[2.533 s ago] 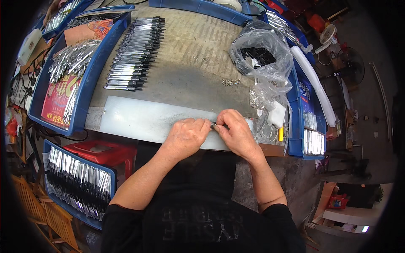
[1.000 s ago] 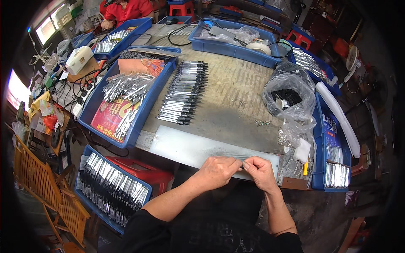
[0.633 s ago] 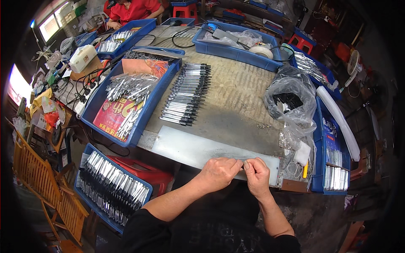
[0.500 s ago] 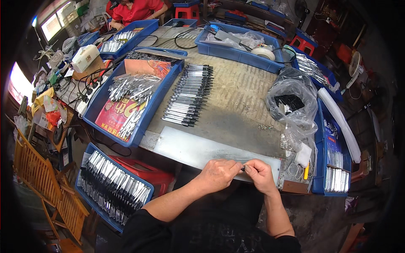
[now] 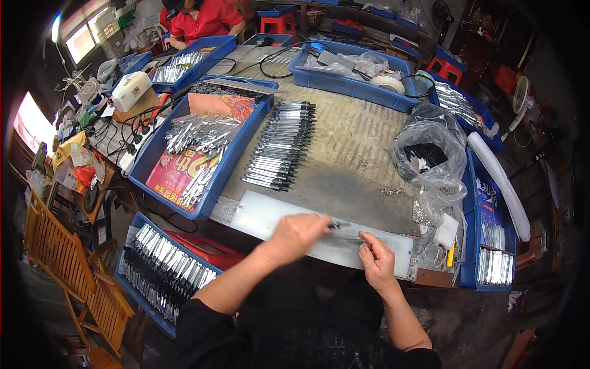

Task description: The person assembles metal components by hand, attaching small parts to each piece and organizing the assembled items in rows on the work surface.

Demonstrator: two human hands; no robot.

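Note:
My left hand [image 5: 300,236] is closed round a pen, most of it hidden in the fist. Its dark end [image 5: 335,226] pokes out on the right, over the pale metal plate [image 5: 261,212] along the table's front edge. My right hand [image 5: 377,261] is over the right part of that plate, thumb and forefinger slightly apart, with nothing visible between them. Beyond the plate, a long row of silver pens [image 5: 279,147] with black ends lies side by side on the table.
Left of the row, a blue tray [image 5: 206,212] holds loose silver pen parts. Below it, another blue tray [image 5: 165,326] is packed with pens. A clear bag [image 5: 402,138] of black pieces sits right, near small metal parts [image 5: 390,191] and a yellow-handled tool [image 5: 450,255]. Someone in red [image 5: 206,21] sits far left.
My hands were together at a small dark piece. They have come apart: the left has moved left and up with the pen, and the right has loosened its pinch.

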